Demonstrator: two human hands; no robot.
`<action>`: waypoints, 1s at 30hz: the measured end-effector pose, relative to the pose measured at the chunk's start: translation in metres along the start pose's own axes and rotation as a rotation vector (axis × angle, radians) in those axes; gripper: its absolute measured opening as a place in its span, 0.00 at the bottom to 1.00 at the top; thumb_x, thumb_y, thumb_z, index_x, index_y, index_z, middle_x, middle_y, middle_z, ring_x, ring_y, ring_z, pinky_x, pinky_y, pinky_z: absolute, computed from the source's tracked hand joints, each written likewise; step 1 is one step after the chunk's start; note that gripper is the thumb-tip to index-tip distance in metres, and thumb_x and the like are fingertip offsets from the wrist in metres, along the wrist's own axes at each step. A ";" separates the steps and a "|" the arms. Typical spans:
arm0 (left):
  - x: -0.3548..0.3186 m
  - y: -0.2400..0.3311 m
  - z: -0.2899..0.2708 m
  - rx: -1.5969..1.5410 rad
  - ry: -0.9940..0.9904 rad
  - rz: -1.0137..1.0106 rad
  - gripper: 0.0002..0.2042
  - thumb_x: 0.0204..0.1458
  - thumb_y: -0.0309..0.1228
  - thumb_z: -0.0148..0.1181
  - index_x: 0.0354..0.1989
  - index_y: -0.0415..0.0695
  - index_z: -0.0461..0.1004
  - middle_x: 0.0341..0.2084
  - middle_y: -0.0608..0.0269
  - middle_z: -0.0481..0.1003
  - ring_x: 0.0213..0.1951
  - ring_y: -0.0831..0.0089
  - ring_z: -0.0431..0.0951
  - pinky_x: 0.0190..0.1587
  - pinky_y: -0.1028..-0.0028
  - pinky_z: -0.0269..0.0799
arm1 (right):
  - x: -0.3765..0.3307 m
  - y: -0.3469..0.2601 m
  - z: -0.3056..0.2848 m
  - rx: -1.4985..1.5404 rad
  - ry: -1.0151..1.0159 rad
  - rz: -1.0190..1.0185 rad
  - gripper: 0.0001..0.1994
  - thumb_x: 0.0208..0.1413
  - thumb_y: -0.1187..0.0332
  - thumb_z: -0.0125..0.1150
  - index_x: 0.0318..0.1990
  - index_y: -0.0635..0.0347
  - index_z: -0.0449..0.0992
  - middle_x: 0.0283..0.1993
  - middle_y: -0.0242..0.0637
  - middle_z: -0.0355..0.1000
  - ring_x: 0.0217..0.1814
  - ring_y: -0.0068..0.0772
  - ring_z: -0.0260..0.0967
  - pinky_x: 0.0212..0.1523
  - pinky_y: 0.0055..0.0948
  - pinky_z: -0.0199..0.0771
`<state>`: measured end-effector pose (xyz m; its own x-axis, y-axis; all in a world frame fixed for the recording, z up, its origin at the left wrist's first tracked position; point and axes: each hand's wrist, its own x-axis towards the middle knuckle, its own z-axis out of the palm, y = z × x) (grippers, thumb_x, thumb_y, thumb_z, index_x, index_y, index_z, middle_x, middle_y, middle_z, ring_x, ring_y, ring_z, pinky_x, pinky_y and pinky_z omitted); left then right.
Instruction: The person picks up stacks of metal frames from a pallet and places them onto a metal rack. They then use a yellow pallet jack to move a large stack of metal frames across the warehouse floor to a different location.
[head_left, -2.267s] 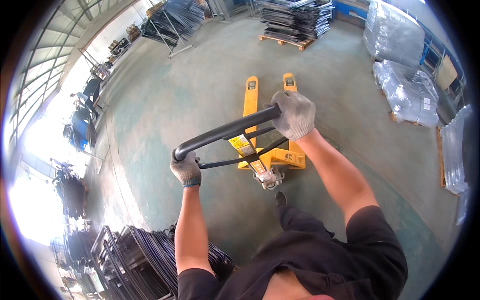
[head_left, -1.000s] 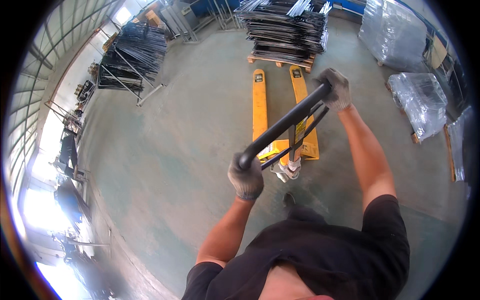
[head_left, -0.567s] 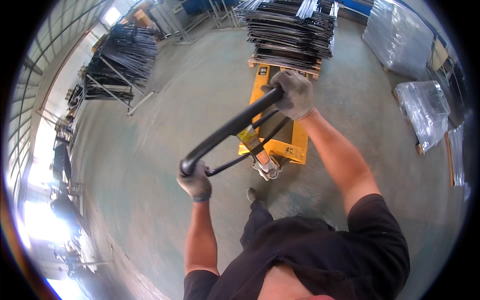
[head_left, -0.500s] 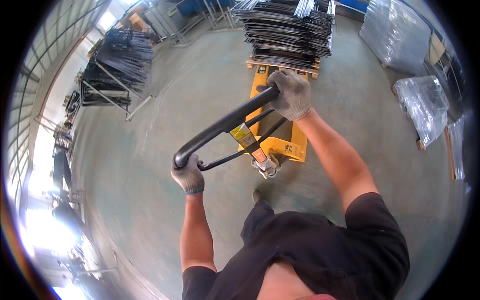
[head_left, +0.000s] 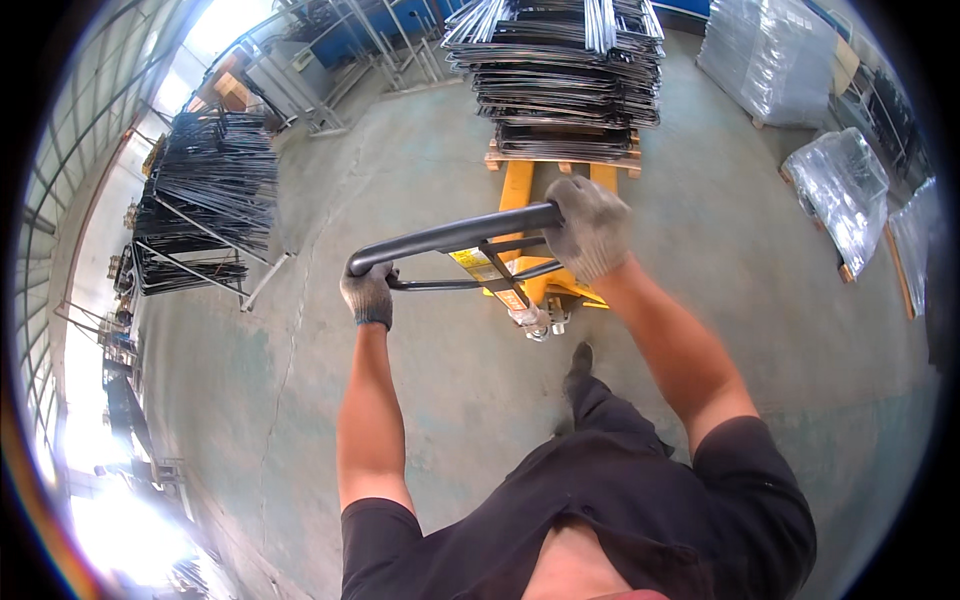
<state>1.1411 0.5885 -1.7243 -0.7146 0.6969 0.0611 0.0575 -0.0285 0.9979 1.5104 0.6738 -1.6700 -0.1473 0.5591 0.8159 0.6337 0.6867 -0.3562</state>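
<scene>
My left hand (head_left: 368,294), in a grey work glove, is closed round the left end of a black pallet jack handle (head_left: 450,236). At the handle's right end, my right hand (head_left: 590,228) grips it too, also gloved. Below the handle show the yellow pallet jack (head_left: 535,285) and the metal fittings at its foot. Its forks run away from me under a wooden pallet (head_left: 565,160). On that pallet lies a tall stack of dark metal frames (head_left: 560,85), with several bright bars on top.
At the left stands a rack piled with dark metal rods or frames (head_left: 205,190). Grey metal stands (head_left: 300,85) are behind it. Plastic-wrapped stacks (head_left: 765,60) and a lower wrapped bundle (head_left: 840,190) line the right side. My shoe (head_left: 580,362) is on the concrete floor.
The handle has swung from a steep slant to nearly level, its right end coming nearer me. The loaded jack has turned with it. My foot has stepped forward; both hands keep their grip.
</scene>
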 end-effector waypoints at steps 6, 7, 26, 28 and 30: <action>0.091 -0.022 0.050 -0.005 -0.119 -0.037 0.09 0.56 0.11 0.62 0.43 0.34 0.82 0.32 0.56 0.84 0.29 0.65 0.85 0.35 0.66 0.83 | 0.015 0.001 0.016 -0.045 -0.040 0.088 0.12 0.47 0.76 0.74 0.38 0.52 0.78 0.31 0.38 0.76 0.32 0.50 0.78 0.33 0.46 0.77; 0.110 -0.029 0.061 0.018 -0.152 -0.033 0.09 0.56 0.11 0.63 0.42 0.34 0.82 0.32 0.56 0.84 0.29 0.65 0.85 0.35 0.65 0.83 | 0.023 0.005 0.020 -0.033 -0.066 0.105 0.12 0.48 0.76 0.74 0.38 0.52 0.78 0.31 0.38 0.76 0.32 0.50 0.77 0.32 0.46 0.77; 0.152 -0.118 0.074 -0.143 -0.499 0.114 0.09 0.60 0.10 0.65 0.42 0.39 0.81 0.41 0.56 0.85 0.45 0.67 0.87 0.55 0.63 0.84 | 0.072 0.057 0.041 0.387 -1.432 0.772 0.43 0.44 0.47 0.88 0.65 0.63 0.82 0.62 0.50 0.84 0.62 0.50 0.83 0.65 0.44 0.82; 0.136 -0.133 0.064 -0.127 -0.608 0.159 0.11 0.58 0.08 0.64 0.40 0.40 0.80 0.41 0.58 0.84 0.46 0.66 0.86 0.56 0.63 0.82 | 0.031 0.067 0.043 0.226 -1.447 0.619 0.44 0.44 0.49 0.88 0.68 0.63 0.80 0.69 0.51 0.79 0.68 0.53 0.80 0.69 0.45 0.81; 0.119 -0.139 0.053 0.009 -0.756 0.327 0.12 0.52 0.07 0.63 0.37 0.40 0.80 0.39 0.58 0.84 0.45 0.65 0.86 0.57 0.63 0.82 | 0.023 0.064 0.044 0.105 -1.558 0.586 0.48 0.43 0.52 0.87 0.73 0.63 0.76 0.80 0.52 0.70 0.75 0.55 0.75 0.75 0.47 0.77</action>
<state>1.0850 0.7134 -1.8564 0.0011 0.9488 0.3158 0.1894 -0.3103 0.9316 1.5136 0.7513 -1.6940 -0.5298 0.5873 -0.6119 0.8321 0.2206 -0.5088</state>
